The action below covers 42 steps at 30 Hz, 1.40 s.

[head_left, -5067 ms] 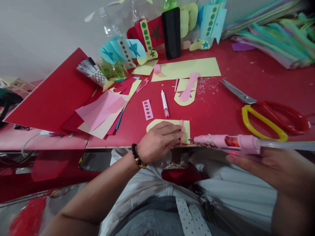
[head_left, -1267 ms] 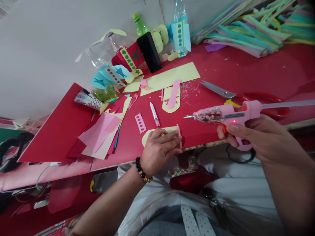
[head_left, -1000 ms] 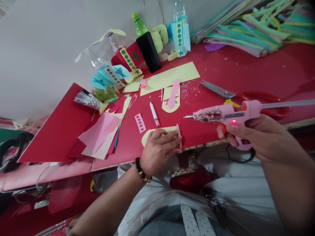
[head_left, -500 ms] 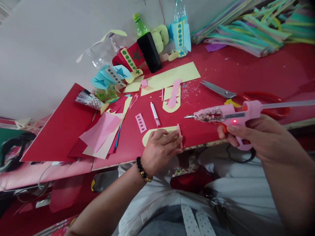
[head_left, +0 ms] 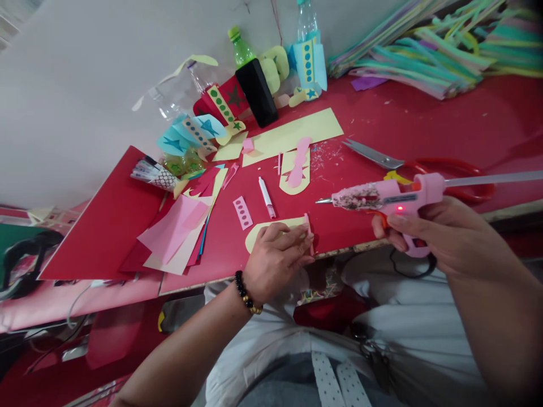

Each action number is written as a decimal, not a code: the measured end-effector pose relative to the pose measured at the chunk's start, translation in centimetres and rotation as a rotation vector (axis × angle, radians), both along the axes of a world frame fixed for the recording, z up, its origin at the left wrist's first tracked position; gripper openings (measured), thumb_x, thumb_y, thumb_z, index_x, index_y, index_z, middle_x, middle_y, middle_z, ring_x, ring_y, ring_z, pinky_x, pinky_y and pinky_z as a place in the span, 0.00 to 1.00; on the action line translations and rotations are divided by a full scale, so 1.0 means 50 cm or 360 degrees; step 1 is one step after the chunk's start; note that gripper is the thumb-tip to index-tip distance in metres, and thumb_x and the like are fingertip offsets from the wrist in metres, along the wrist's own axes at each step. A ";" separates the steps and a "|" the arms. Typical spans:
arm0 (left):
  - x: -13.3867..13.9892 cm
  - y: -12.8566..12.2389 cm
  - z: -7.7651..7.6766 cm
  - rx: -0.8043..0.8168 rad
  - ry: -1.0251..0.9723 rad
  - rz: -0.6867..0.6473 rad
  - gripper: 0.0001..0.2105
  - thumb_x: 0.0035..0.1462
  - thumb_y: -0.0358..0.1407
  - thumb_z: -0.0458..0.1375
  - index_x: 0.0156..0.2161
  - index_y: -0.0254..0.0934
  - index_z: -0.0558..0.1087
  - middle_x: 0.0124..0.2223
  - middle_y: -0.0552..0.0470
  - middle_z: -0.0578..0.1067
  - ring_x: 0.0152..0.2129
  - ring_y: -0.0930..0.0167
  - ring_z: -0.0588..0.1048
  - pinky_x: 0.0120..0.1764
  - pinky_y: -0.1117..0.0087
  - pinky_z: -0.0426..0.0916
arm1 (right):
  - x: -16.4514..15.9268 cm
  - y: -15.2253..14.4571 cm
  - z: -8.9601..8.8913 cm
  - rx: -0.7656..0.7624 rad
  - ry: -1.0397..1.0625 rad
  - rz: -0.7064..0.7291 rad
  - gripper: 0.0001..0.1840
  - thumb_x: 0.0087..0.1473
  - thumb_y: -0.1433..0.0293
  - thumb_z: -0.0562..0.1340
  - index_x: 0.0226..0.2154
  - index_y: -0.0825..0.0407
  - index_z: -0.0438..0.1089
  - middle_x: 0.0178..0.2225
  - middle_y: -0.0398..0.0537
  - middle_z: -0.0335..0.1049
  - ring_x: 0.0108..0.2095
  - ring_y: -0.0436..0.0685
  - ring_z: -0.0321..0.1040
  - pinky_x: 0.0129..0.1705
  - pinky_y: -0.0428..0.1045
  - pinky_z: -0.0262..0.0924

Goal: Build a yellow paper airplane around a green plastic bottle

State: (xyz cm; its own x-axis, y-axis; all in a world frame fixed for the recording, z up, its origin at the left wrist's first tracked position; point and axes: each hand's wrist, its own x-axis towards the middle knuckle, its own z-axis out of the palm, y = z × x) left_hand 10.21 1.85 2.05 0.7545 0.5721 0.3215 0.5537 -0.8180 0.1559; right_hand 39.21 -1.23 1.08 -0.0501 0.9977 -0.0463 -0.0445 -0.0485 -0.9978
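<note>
My left hand lies over a pale yellow paper piece with a rounded end, near the table's front edge. Its fingers stretch flat, their tips pressing a narrow pink strip along the paper's right end. In my right hand is a pink hot glue gun, its red light lit and a glue stick out the back. The metal nozzle points left, above the table and apart from the paper. Close by lie a white pen, a pink dotted strip and a yellow cutout with a wavy pink piece.
Large scissors with red handles lie behind the glue gun. Decorated plastic bottles and a black phone stand at the back. Coloured paper sheets, a pen holder and a red board occupy the left; pipe cleaners fill the back right.
The glue gun in my right hand has shifted very slightly left. My left hand stays in place on the yellow paper.
</note>
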 end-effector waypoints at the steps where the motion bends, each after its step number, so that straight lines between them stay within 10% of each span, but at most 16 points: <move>1: 0.000 -0.001 0.000 0.0001 -0.0007 -0.0001 0.16 0.64 0.43 0.55 0.53 0.40 0.73 0.55 0.50 0.75 0.48 0.63 0.69 0.49 0.57 0.66 | -0.001 -0.001 0.001 -0.0001 0.0008 -0.0007 0.12 0.54 0.61 0.65 0.26 0.51 0.74 0.25 0.46 0.71 0.18 0.46 0.60 0.17 0.44 0.48; 42: 0.017 0.022 0.019 -0.0080 -0.0108 -0.0004 0.08 0.60 0.37 0.61 0.43 0.41 0.79 0.51 0.51 0.78 0.47 0.65 0.71 0.52 0.56 0.67 | -0.010 0.003 0.010 0.0021 0.0145 0.0049 0.16 0.53 0.58 0.66 0.26 0.54 0.72 0.23 0.44 0.69 0.18 0.45 0.59 0.19 0.43 0.51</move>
